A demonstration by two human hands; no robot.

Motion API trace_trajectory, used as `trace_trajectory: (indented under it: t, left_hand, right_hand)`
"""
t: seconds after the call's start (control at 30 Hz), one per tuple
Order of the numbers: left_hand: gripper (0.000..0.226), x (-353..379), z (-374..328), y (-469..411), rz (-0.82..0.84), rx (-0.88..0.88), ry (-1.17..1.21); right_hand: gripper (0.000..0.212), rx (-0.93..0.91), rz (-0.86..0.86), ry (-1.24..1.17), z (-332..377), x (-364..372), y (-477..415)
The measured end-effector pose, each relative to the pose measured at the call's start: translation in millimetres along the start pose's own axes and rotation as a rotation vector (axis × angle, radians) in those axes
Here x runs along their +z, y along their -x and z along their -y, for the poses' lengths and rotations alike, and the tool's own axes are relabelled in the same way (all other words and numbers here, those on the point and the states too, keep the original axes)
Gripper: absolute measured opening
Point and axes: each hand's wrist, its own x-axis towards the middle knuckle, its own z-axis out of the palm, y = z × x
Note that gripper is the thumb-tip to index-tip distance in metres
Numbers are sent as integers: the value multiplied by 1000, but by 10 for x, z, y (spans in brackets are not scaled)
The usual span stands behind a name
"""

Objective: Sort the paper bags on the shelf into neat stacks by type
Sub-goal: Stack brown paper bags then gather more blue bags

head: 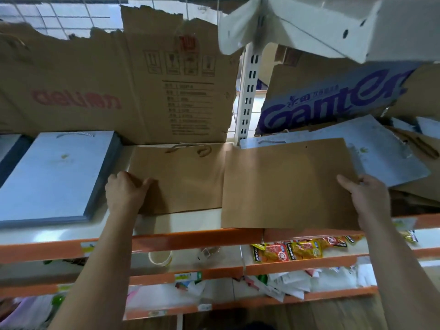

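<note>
A flat brown paper bag (185, 177) with twine handles lies on the white shelf (190, 220) in the middle. My left hand (126, 189) grips its left edge, fingers curled over it. My right hand (366, 194) pinches the right edge of a second brown paper bag (285, 184), thumb on top; the bag juts over the shelf's front edge and overlaps the first bag's right side. A neat stack of pale blue bags (54, 177) sits at the left. At the right lies a loose heap with a pale blue bag (381, 148) on top of more brown ones.
Torn cardboard sheets (119, 91) stand along the shelf's back, with a white slotted upright (248, 91) between them. A white metal bracket (309, 22) hangs overhead. Orange-edged lower shelves (195, 236) hold snack packets (300, 251), a tape roll (160, 258) and loose papers.
</note>
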Motion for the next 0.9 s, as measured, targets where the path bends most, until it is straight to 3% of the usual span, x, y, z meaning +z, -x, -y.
trace_trajectory:
  t: [0.13,0.27,0.6,0.77,0.9]
  left_hand:
    - [72,86,-62,-61,-14,26,-7]
    - [74,159,-153,-93,-19,18,8]
    - [71,108,-134,-168,-29,142,-136]
    - [52,-107,40,-119,-51,224,-44]
    - [32,-274,294,157,-106,403,-38]
  right_hand:
    - [28,30,13,-11,22,-22,12]
    - [13,36,25,-24,68,11,33]
    - [9,57,112,-102,242,320,296]
    - [22,53,185,-167,440,793,401]
    - [9,8,234,-166,597,1334,427]
